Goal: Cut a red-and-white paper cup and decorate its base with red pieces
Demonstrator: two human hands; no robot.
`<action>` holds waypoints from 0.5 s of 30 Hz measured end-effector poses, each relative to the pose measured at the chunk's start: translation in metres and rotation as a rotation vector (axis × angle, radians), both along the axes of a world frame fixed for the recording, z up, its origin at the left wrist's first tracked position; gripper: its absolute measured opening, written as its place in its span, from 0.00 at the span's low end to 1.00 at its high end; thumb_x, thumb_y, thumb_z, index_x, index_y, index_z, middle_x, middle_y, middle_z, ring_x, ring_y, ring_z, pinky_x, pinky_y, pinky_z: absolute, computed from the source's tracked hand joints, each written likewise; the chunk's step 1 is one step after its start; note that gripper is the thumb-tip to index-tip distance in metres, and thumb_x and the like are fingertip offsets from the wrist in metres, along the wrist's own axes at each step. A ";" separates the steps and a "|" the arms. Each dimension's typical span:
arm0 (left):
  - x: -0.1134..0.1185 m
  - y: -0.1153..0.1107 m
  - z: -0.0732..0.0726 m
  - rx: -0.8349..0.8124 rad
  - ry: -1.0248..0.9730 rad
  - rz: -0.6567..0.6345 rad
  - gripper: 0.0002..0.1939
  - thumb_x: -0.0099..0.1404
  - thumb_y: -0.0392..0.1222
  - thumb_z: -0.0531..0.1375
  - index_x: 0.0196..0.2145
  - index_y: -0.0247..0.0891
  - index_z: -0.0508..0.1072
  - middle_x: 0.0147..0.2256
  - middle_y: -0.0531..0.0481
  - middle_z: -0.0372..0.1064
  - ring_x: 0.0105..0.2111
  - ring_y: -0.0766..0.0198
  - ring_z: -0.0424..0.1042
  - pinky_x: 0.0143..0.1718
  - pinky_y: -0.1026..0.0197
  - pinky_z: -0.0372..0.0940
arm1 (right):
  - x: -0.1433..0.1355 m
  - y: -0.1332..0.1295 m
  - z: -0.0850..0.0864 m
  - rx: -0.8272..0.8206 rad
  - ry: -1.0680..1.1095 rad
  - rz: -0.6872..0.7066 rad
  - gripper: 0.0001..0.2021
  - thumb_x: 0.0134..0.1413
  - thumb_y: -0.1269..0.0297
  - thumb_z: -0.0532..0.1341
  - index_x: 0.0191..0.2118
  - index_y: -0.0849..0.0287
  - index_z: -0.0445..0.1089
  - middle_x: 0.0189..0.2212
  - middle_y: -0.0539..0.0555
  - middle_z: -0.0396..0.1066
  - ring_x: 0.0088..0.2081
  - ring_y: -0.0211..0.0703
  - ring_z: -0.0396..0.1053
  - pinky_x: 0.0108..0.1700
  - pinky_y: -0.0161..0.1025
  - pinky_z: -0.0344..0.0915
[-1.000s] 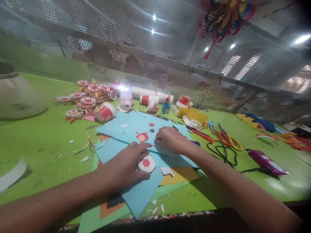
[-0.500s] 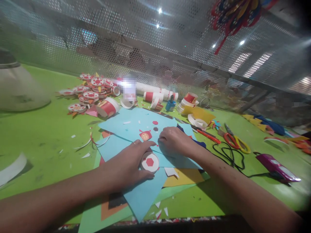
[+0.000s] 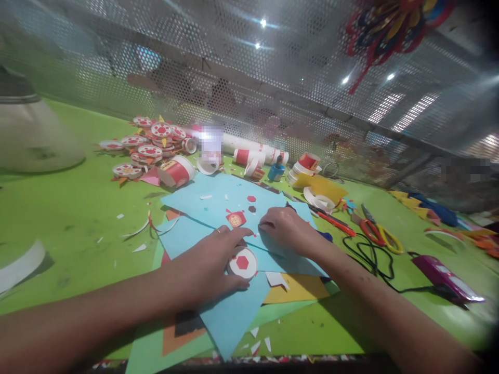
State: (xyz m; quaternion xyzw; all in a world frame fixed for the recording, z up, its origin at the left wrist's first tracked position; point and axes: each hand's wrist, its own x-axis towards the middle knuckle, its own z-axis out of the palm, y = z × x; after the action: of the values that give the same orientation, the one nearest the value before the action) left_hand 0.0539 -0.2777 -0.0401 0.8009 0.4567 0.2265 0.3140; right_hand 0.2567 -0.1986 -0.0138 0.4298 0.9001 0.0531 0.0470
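My left hand (image 3: 214, 257) curls around a small white disc (image 3: 242, 263) with a red hexagon at its centre, thumb on the near side and fingers on the far side. The disc rests over light blue paper sheets (image 3: 234, 322). My right hand (image 3: 286, 228) lies low over the blue paper with its fingers bent and pressed together. Whatever is in those fingertips is hidden. Between and beyond my hands lie a red cut piece with a gold pattern (image 3: 236, 218), a red hexagon (image 3: 251, 199) and a dark hexagon (image 3: 252, 209).
Finished discs (image 3: 150, 151) are piled at the back left, near a paper cup (image 3: 177, 171). A blue bottle (image 3: 276, 170) stands further back. Scissors (image 3: 376, 231), a black cord and a purple corded device (image 3: 444, 278) lie at right. Paper scraps are scattered about.
The view has shifted slightly, so everything sits a little further right. My right hand's fingers have moved slightly; my left hand keeps its place around the disc.
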 end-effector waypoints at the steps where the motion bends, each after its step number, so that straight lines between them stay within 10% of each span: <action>1: 0.000 0.000 0.000 0.004 -0.001 -0.001 0.35 0.53 0.43 0.64 0.56 0.42 0.57 0.44 0.46 0.68 0.47 0.51 0.65 0.46 0.50 0.62 | -0.001 -0.001 0.000 0.010 -0.018 0.000 0.07 0.61 0.65 0.58 0.36 0.62 0.71 0.34 0.51 0.72 0.36 0.40 0.71 0.39 0.42 0.69; 15: 0.003 0.002 0.004 0.029 0.040 -0.021 0.33 0.53 0.43 0.65 0.54 0.37 0.59 0.46 0.41 0.66 0.46 0.50 0.66 0.43 0.50 0.63 | -0.009 -0.006 -0.010 0.093 -0.112 -0.030 0.08 0.60 0.65 0.60 0.33 0.64 0.70 0.34 0.52 0.72 0.36 0.40 0.71 0.39 0.42 0.69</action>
State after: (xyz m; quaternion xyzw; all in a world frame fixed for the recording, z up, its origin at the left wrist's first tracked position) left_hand 0.0564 -0.2760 -0.0358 0.8145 0.4511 0.2138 0.2955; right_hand 0.2474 -0.2050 -0.0236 0.4416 0.8860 0.1179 0.0780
